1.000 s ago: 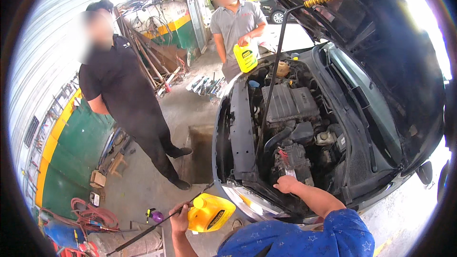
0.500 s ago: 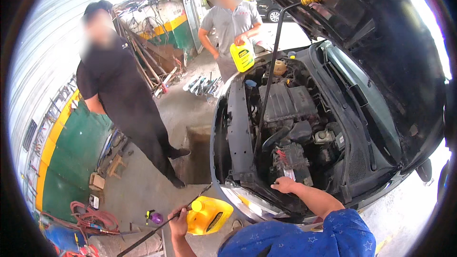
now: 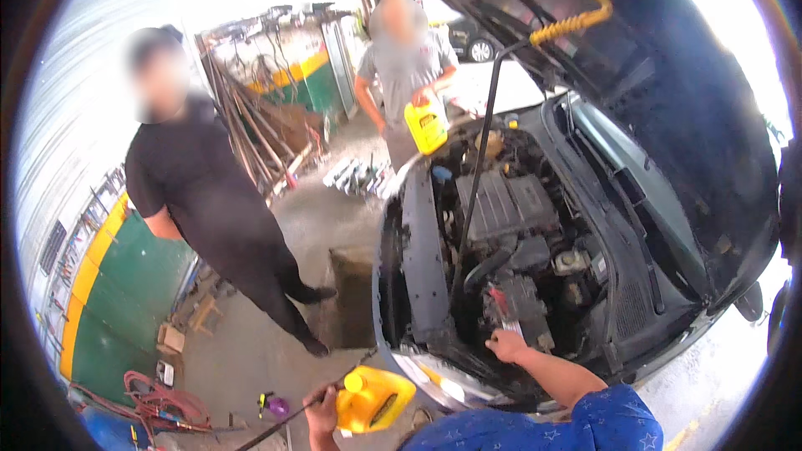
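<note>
My left hand is closed at the side of a yellow plastic jug with a yellow cap, holding it tilted beside the car's front corner. A long dark rod runs past the same hand; whether the hand grips it too I cannot tell. Over the open engine bay my right hand reaches in, fingers curled together next to the battery. Anything between those fingers is too small to make out. The black engine cover lies farther back in the bay.
A thin prop crosses the bay up to the raised hood. Across the car a person in grey steadies another yellow jug. A person in black stands left, by a floor pit. Red hoses lie lower left.
The view has tilted, so the scene sits lower in the picture. My right hand has shifted slightly against the battery. My left hand keeps hold of the yellow jug.
</note>
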Motion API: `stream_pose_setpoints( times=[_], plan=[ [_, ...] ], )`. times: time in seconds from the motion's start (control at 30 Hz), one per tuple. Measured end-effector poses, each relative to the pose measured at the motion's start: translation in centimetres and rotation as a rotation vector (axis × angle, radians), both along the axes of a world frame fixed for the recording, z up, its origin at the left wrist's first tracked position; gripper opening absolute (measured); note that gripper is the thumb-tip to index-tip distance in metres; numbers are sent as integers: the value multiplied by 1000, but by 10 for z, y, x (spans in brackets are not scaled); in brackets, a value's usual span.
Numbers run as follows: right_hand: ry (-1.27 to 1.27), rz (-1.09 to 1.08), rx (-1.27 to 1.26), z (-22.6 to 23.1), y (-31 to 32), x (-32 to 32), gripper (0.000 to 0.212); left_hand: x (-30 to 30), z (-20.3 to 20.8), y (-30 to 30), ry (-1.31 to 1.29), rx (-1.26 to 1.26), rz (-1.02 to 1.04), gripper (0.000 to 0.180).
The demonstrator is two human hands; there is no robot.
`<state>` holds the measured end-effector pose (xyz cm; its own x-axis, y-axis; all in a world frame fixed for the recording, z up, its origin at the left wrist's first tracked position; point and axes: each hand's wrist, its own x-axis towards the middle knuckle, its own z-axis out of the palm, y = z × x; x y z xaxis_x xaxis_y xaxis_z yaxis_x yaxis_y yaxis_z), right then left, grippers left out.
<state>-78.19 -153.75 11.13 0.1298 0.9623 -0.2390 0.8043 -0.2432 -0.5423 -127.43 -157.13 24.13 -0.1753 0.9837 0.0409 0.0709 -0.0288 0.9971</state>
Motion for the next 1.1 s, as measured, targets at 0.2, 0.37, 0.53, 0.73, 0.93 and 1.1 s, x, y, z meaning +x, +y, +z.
stream_pose_setpoints(
  times=[0.2, 0.37, 0.53, 0.73, 0.93, 1.1],
  plan=[
    [-155, 190, 11, 15, -9, -14, 34, -7, -9, 6, 67, -11, 17, 18],
    [-312, 422, -16, 36, 3, -20, 27, -8, -6, 9, 91, -35, 3, 18],
    [-185, 359, -76, 26, 12, -13, 27, -16, -24, 13, 55, -13, 24, 17],
    [-74, 297, -116, 20, 17, 1, 28, -13, -14, 18, 74, 28, 9, 17],
    [12, 237, 26, 9, 7, 2, 27, -6, -6, 21, 92, 4, -29, 17],
    [121, 93, 43, 8, -1, 2, 28, -3, -4, 23, 71, 15, -32, 17]
  ],
)
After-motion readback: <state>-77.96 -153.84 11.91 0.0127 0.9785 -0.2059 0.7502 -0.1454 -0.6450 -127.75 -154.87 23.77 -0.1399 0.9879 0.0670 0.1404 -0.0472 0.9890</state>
